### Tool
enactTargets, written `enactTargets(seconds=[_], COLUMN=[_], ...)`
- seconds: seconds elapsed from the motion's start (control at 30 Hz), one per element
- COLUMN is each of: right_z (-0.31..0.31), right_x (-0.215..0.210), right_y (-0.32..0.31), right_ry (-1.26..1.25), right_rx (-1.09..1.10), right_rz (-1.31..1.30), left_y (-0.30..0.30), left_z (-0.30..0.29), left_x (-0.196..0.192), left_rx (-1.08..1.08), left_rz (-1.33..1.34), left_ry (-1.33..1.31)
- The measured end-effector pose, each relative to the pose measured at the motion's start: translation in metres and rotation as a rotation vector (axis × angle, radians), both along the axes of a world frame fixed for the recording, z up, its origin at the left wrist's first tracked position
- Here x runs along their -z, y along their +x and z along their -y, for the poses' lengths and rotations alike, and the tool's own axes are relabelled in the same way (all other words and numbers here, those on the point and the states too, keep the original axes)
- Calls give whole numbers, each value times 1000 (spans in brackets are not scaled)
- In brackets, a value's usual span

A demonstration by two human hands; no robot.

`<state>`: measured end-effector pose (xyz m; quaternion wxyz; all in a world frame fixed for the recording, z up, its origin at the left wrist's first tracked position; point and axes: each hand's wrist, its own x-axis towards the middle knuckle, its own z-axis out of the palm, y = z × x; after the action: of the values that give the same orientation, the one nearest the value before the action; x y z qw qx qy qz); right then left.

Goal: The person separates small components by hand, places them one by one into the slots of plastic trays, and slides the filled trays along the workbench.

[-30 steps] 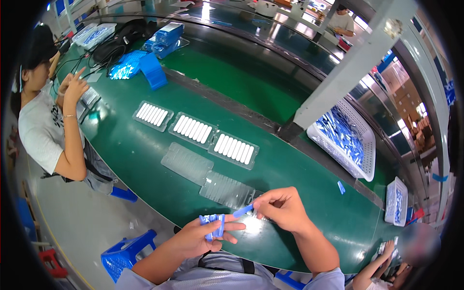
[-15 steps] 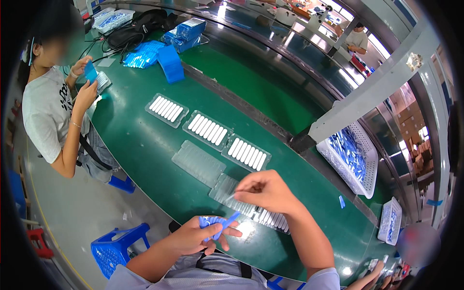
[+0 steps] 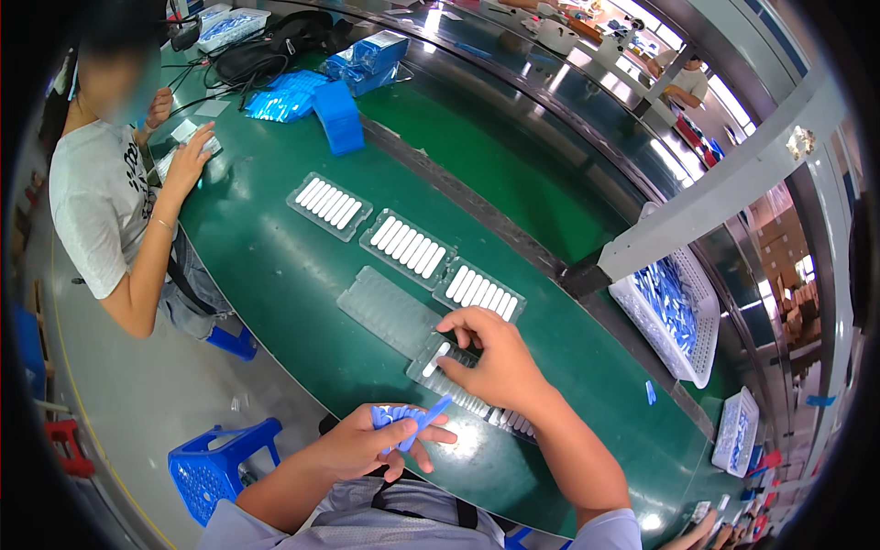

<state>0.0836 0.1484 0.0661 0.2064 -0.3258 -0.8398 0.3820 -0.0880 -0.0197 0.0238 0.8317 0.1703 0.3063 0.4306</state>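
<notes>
My left hand (image 3: 371, 443) is closed round a bunch of slim blue plastic pieces (image 3: 392, 428); one sticks out past the fingertips. Beyond it, my right hand (image 3: 490, 362) is over a clear slotted tray (image 3: 422, 368), thumb and fingers apart. A single white rounded strip (image 3: 435, 360) lies in this tray beside my right thumb; whether the thumb touches it, I cannot tell. Adjoining it is a clear tray (image 3: 390, 312) with no strips in it. Farther back stand three trays with rows of white strips (image 3: 328, 203) (image 3: 408, 247) (image 3: 480, 291). Another partly hidden tray (image 3: 513, 422) lies under my right forearm.
A co-worker (image 3: 115, 211) sits at the left of the green table (image 3: 266, 247). Blue packets (image 3: 337, 119) lie at the back. White baskets of blue pieces (image 3: 674, 307) (image 3: 736, 431) stand right, past a grey post (image 3: 715, 192). A blue stool (image 3: 220, 467) is at lower left.
My right hand has opened its pinch and moved slightly up, and a white strip now shows in the tray. The co-worker's nearer hand has shifted to the right. The view has turned slightly.
</notes>
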Motion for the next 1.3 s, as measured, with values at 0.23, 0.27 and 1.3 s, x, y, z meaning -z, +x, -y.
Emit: enactTargets(seconds=[0.23,0.27,1.3], right_z=[32,31,14], right_x=[-24,-22,-2], right_y=[22,25,15], right_ry=[-431,-431,-126], right_rx=[-168,-168,162], right_rz=[68,69,58], left_y=[-6,-6,-13], left_z=[-2,-1,1], left_x=[-1,-2,7], left_rx=[26,26,-49], left_rz=[-48,-48,132], left_ry=[66,66,-38])
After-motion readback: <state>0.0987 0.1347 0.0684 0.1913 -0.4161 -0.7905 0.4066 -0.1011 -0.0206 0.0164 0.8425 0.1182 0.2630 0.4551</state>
